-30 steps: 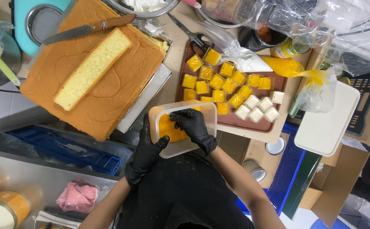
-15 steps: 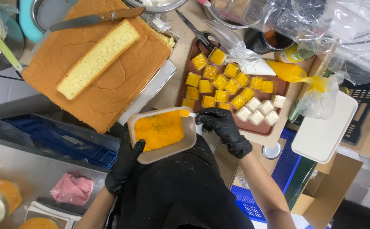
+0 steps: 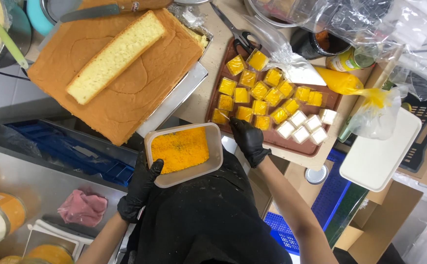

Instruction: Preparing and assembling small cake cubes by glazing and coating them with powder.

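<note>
Below, the left hand (image 3: pixel 138 191), its gloved fingers (image 3: pixel 154 168) curled on the rim, holds the tub of orange crumbs (image 3: pixel 183 153). Right hand (image 3: pixel 249 140) fingers pinch at a yellow cube (image 3: pixel 245 114) on the brown tray (image 3: pixel 299 145). Cluttered counter (image 3: pixel 208 63) (sponge cake (image 3: pixel 118 73) alongside). Half a second earlier, that hand hovered beside the tub.

A working bakery kitchen: crowded worktop (image 3: pixel 208 78) with a full sheet of sponge cake (image 3: pixel 120 83) on a metal tray (image 3: pixel 174 100), brown tray (image 3: pixel 272 139) of yellow and white cake cubes (image 3: pixel 267 98), piping bag (image 3: pixel 343 80), scissors (image 3: pixel 235 32), black gloved hands (image 3: pixel 248 140).
</note>
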